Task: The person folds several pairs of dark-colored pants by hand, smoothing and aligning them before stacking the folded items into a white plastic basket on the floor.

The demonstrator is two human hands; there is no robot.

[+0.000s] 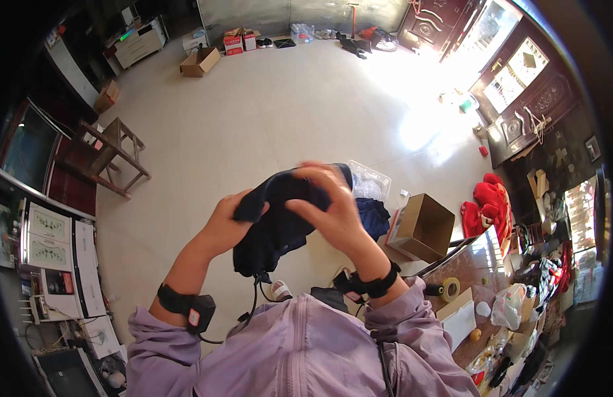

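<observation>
A dark navy cloth garment (274, 233) hangs bunched in front of my chest, above the floor. My left hand (229, 213) grips its left end, with the thumb pressed on the fabric. At the upper right of the garment is my right hand (334, 208), blurred, its thumb and fingers spread apart over the cloth. Whether those fingertips touch the fabric is hard to make out. A drawcord or cable (255, 297) runs below the garment, close to my jacket. Behind my right wrist lies more dark blue cloth (373, 217), beside a white plastic basket (387, 181) containing clear plastic.
An open cardboard box (425, 226) stands right of my right hand, near a cluttered brown table (453, 275) with tape (451, 289). Red bedding (485, 203) is heaped beyond. A wooden stool (113, 154) stands at left; another cardboard box (200, 63) sits farther back.
</observation>
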